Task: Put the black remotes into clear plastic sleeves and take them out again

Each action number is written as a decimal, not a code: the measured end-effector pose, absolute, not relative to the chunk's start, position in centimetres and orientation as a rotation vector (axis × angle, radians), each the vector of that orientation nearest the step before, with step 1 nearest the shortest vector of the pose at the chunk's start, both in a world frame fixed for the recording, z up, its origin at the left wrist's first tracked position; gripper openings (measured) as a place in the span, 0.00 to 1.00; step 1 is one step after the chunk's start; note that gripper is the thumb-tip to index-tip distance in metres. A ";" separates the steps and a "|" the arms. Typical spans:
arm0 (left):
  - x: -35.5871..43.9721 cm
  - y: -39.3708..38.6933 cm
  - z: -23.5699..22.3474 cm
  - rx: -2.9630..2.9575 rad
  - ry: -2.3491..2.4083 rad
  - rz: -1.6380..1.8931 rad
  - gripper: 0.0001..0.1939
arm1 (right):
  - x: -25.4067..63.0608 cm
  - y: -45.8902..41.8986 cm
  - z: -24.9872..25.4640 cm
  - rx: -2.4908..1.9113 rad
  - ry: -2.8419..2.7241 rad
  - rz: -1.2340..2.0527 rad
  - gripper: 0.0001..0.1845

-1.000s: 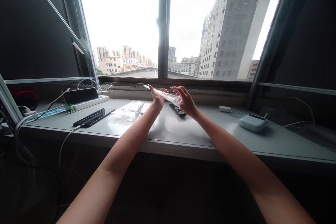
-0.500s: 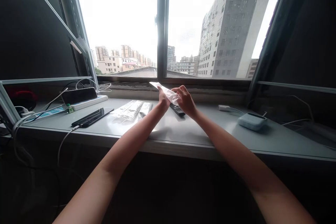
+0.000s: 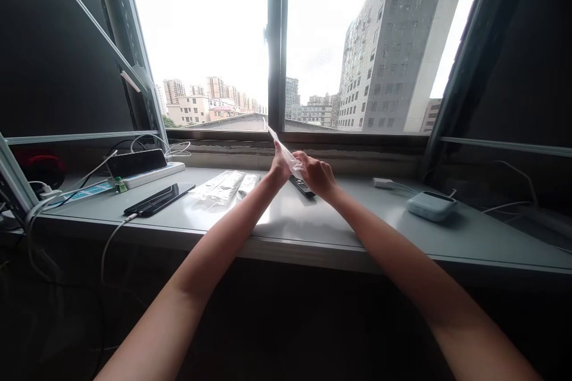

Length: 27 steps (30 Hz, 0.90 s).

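A thin clear plastic bag (image 3: 280,144) is held up over the grey windowsill (image 3: 313,226), tilted with its free end pointing up and left. My left hand (image 3: 280,170) and my right hand (image 3: 316,174) are close together, both closed on the bag's lower end. Under my right hand lies a black remote control (image 3: 302,186). More clear plastic bags (image 3: 226,185) lie flat on the sill just left of my hands.
At the left lie a black phone (image 3: 157,199) on a cable, a white power strip (image 3: 152,174) and a dark device (image 3: 136,162). A small white box (image 3: 431,206) with cables sits at the right. Window glass stands close behind.
My hands have drawn together on the bag. Its free end has swung from nearly level to pointing steeply upward.
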State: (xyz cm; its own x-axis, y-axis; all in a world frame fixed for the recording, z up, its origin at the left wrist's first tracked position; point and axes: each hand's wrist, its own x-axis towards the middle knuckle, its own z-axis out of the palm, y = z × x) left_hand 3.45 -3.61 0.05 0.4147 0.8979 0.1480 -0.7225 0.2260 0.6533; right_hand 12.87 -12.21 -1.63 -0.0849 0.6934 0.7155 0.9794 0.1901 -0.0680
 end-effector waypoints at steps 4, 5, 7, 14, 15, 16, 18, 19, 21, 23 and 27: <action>3.6 -3.6 -0.2 0.754 0.328 1.174 0.29 | 12.9 -12.2 -1.6 -1.600 -1.837 -0.610 0.19; 3.7 -3.5 -0.2 0.740 0.349 1.191 0.28 | 12.9 -12.2 -1.6 -1.601 -1.843 -0.615 0.19; 3.7 -3.2 -0.3 0.705 0.385 1.224 0.26 | 12.9 -12.2 -1.6 -1.605 -1.858 -0.628 0.20; 2.9 -2.8 -0.2 0.716 0.465 1.280 0.23 | 12.8 -12.0 -1.8 -1.640 -1.930 -0.685 0.22; 2.7 -2.8 -0.2 0.726 0.483 1.295 0.23 | 12.9 -12.0 -1.8 -1.644 -1.945 -0.685 0.21; 2.5 -2.7 -0.3 0.726 0.501 1.312 0.23 | 12.9 -12.0 -1.8 -1.646 -1.960 -0.680 0.21; 2.1 -2.5 -0.4 0.700 0.520 1.349 0.24 | 13.1 -11.9 -1.8 -1.645 -1.985 -0.658 0.20; 1.9 -2.3 -0.4 0.682 0.521 1.363 0.24 | 13.2 -11.8 -1.8 -1.647 -1.987 -0.646 0.20; 1.4 -2.0 -0.5 0.654 0.516 1.387 0.24 | 13.4 -11.6 -1.8 -1.669 -1.984 -0.619 0.22; 1.0 -1.7 -0.5 0.640 0.518 1.410 0.23 | 13.7 -11.3 -2.0 -1.733 -1.999 -0.580 0.24; 0.2 -1.2 -0.1 0.589 0.524 1.457 0.21 | 14.5 -10.4 -2.8 -2.021 -2.091 -0.328 0.30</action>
